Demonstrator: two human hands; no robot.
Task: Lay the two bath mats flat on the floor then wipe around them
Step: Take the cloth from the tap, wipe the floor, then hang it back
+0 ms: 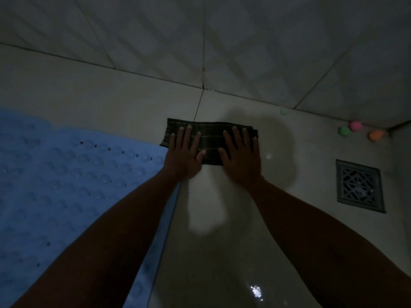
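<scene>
A blue bath mat (66,185) with rows of bumps and small holes lies flat on the tiled floor at the left. Only this one mat is in view. Just past its right edge a dark folded cloth (211,138) with thin pale stripes lies on the floor. My left hand (184,156) presses flat on the cloth's left part, fingers spread. My right hand (241,156) presses flat on its right part in the same way. Both forearms reach forward from the bottom of the frame.
A square metal floor drain (359,185) sits at the right. Small coloured balls lie along the wall base: green (344,131), pink (355,125), orange (375,135). The tiled wall (222,41) rises just beyond the cloth. The floor (222,241) looks wet and shiny.
</scene>
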